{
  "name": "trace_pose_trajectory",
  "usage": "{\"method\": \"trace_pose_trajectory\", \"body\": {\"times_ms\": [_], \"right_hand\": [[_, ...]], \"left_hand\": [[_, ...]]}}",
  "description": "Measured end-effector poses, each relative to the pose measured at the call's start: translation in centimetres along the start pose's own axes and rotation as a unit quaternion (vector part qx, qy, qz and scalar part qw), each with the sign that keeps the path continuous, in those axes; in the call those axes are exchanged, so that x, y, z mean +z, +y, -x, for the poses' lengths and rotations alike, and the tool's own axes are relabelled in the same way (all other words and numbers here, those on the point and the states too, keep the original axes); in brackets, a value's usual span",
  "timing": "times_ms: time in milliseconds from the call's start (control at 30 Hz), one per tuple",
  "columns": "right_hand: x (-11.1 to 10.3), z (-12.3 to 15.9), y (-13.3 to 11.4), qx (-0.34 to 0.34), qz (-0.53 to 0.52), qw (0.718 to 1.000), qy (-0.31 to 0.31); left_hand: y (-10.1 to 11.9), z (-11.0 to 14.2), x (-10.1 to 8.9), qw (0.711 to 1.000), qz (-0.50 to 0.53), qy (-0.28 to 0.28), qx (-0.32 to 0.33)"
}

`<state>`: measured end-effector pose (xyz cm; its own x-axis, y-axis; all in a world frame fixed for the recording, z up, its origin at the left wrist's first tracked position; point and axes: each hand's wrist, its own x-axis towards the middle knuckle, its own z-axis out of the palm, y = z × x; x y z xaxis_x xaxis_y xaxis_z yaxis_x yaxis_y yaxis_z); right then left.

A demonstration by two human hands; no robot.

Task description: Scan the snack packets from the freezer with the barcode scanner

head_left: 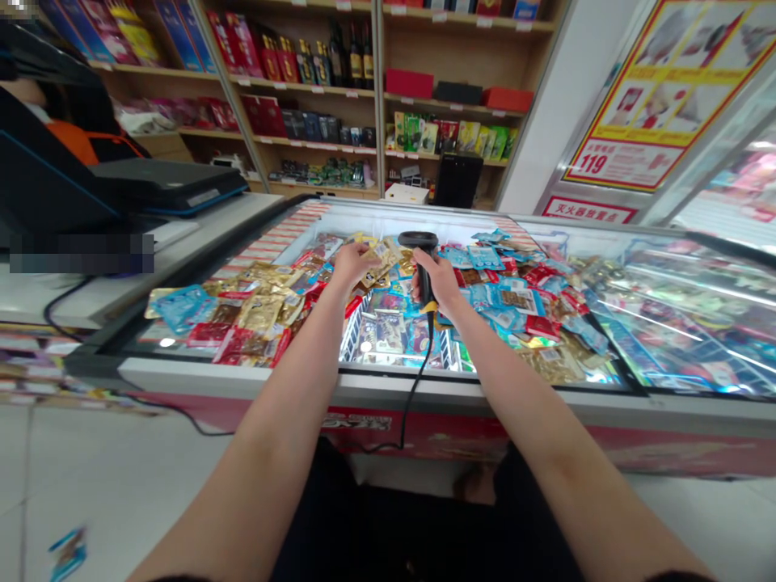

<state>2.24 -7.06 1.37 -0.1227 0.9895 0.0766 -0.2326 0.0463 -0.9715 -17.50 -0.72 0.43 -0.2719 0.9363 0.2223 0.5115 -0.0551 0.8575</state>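
Observation:
My right hand [441, 279] is wrapped round the grip of a black barcode scanner [418, 241], held upright with its head on top and a cable running down from the yellow-tipped handle. Across from it, my left hand [352, 265] pinches a gold snack packet [381, 260] close to the scanner. Gold and red packets [260, 303] lie heaped on the freezer's glass top to the left. Blue, red and gold packets [515, 299] form another pile on the right. Between the heaps, packages [385, 331] show through the glass.
A checkout machine [54, 170] stands on the left counter [200, 238]. The scanner's black cable [412, 396] hangs over the freezer's front edge. Shelves [309, 85] of bottles and boxes line the back. A blue packet [69, 554] lies on the floor. A person is partly visible at far left.

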Motion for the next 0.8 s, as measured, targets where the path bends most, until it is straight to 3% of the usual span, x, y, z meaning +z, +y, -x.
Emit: {"method": "trace_pose_trajectory", "body": {"times_ms": [200,367,567,800], "right_hand": [[-0.07,0.49,-0.14,0.024,0.004,1.000,-0.019],[-0.19,0.70,-0.43,0.038,0.007,0.999,-0.029],[-0.42,0.52,-0.49,0.043,0.001,0.999,-0.027],[-0.38,0.64,-0.65,0.038,0.001,0.999,-0.031]], "left_hand": [[-0.40,-0.36,0.64,0.995,0.095,-0.003,-0.008],[-0.24,-0.34,0.76,0.993,0.115,-0.008,-0.021],[-0.43,-0.49,0.84,0.993,0.096,0.051,-0.038],[-0.18,-0.69,0.62,0.983,0.157,0.084,-0.051]]}}
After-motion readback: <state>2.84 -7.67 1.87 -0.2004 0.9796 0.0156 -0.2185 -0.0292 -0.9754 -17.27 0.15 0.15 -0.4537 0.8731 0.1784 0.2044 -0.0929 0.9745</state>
